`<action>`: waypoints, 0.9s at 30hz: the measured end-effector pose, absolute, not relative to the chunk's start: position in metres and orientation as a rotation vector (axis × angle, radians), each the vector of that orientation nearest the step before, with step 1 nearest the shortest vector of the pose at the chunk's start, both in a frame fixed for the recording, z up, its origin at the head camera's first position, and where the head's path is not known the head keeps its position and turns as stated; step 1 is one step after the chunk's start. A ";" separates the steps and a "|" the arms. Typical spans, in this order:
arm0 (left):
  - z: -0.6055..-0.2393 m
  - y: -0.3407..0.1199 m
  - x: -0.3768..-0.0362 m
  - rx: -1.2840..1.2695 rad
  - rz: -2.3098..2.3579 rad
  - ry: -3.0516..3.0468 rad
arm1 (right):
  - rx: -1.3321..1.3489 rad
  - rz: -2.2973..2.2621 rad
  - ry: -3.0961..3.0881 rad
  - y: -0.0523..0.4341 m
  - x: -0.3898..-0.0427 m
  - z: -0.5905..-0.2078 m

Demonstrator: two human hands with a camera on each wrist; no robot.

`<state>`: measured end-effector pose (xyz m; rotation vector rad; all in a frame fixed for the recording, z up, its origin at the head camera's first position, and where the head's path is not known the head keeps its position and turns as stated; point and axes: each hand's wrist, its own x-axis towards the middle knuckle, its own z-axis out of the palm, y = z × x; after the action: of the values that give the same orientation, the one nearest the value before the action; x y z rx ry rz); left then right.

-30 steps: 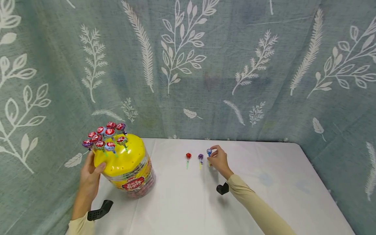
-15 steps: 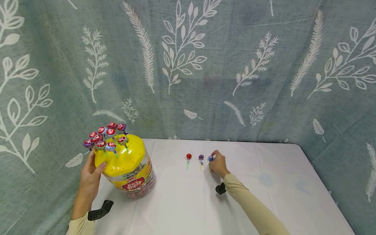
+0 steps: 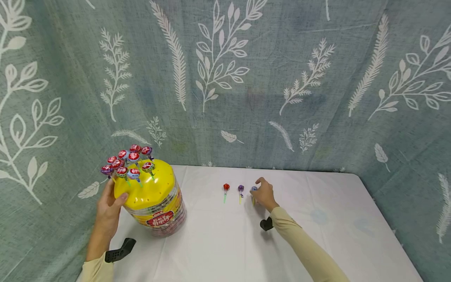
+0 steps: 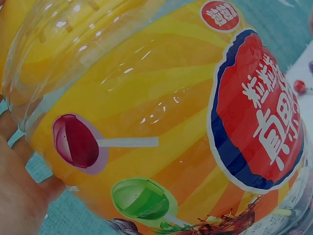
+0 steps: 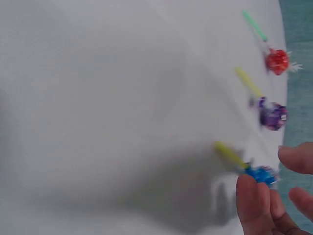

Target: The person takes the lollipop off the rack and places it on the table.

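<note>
The blue lollipop [image 3: 254, 189] lies on the white surface [image 3: 225, 243], the rightmost of a row of 3, with the purple lollipop [image 3: 241, 188] next to it on the left and the red lollipop [image 3: 226, 187] beyond that. The right hand [image 3: 264, 194] is placed over its head; in the right wrist view the fingers [image 5: 253, 198] are loosely curled about the blue head [image 5: 260, 174], touching or very nearly so, and a firm pinch cannot be confirmed. The step in hand is judged to be the laying down of this lollipop in the row; a clean release and a lift of the hand are called for next, without the stick [image 5: 228, 154] being nudged.

The jar [image 3: 152, 196] at the near left is steadied by the left hand [image 3: 108, 209], whose fingers are wrapped against its side. 9 or so lollipops [image 3: 128, 161] stand in its yellow lid [image 3: 147, 184]; an exact count is hard.

The right wrist view is blurred. The left wrist view is filled by the jar label [image 4: 254, 107], and only the edge of the palm is shown.
</note>
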<state>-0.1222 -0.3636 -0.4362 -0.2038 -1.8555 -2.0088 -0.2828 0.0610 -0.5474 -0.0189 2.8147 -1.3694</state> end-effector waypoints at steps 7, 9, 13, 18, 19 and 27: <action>-0.435 -0.364 -0.122 -0.183 -1.995 -1.882 | -0.108 -1.454 2.834 0.059 -0.286 -0.520; -0.435 -0.364 -0.122 -0.189 -1.993 -1.885 | -0.143 -1.483 2.830 0.057 -0.286 -0.512; -0.436 -0.365 -0.122 -0.196 -1.994 -1.882 | -0.226 -1.544 2.802 0.051 -0.284 -0.498; -0.437 -0.366 -0.120 -0.176 -2.002 -1.867 | -0.314 -1.635 2.751 0.039 -0.279 -0.480; -0.437 -0.366 -0.119 -0.173 -2.001 -1.864 | -0.332 -1.642 2.746 0.037 -0.278 -0.477; -0.436 -0.365 -0.123 -0.190 -1.997 -1.872 | -0.483 -1.701 2.723 0.017 -0.268 -0.450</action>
<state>-0.1227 -0.3654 -0.4359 -0.1896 -1.8723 -1.9974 -0.2681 0.0173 -0.4499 -0.4826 2.7228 -1.7007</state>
